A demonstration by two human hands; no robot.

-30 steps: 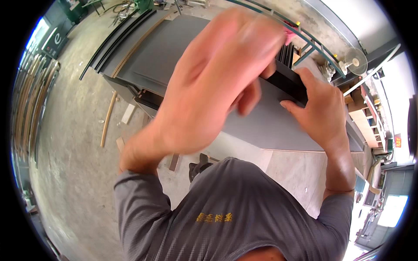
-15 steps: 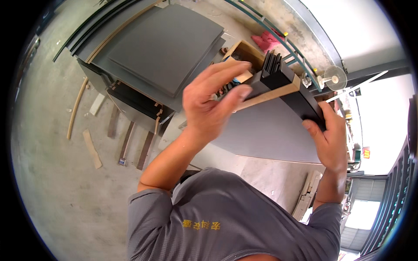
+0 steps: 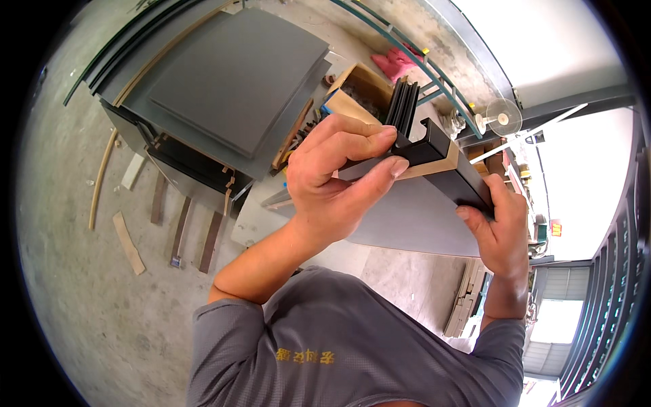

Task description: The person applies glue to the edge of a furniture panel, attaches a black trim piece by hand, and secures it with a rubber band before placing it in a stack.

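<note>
A black trim profile (image 3: pixel 468 182) with a hooked, channel-like end lies along the edge of a large grey panel (image 3: pixel 413 216). A tan strip (image 3: pixel 441 165) crosses the profile near that end. My right hand (image 3: pixel 503 220) grips the profile's side, thumb toward me and fingers on the far side. At the hooked end, my left hand (image 3: pixel 332 173) is closed in a pinch, thumb below and index finger above the black piece's left part. The fingertips partly hide what lies between them. Just behind stand several black ribbed profiles (image 3: pixel 404 105).
An open cardboard box (image 3: pixel 352 108) sits beyond my left hand. Grey boards (image 3: pixel 237 74) are stacked on a cabinet at the left, with loose strips (image 3: pixel 180 230) on the floor beside it. A green ladder (image 3: pixel 407 47), a pink bag (image 3: pixel 393 64) and a fan (image 3: pixel 500 119) are farther back.
My left hand has gone from open, fingers apart, to a pinch at the hooked end of the black profile. My right hand keeps its grip. The view has shifted slightly.
</note>
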